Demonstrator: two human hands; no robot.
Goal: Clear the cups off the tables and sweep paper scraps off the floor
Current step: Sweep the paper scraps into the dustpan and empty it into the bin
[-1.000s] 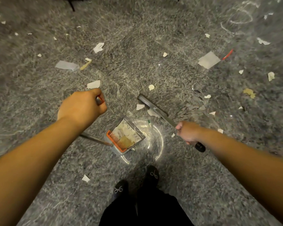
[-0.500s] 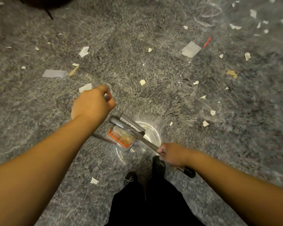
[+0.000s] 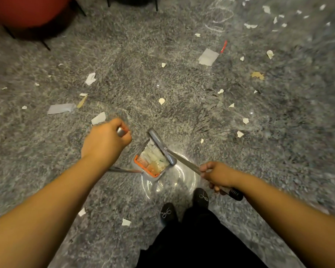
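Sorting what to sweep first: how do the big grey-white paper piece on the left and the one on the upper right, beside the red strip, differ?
The left paper piece is a long, narrow strip lying nearly level; the upper-right paper piece is squarer and turned at a slant. The left one lies nearer the left hand; the right one lies farther off, by the red strip. Both lie flat on the grey carpet, unswept.

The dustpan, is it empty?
No, the dustpan on the floor already holds a heap of white and yellowish paper scraps beside its orange comb.
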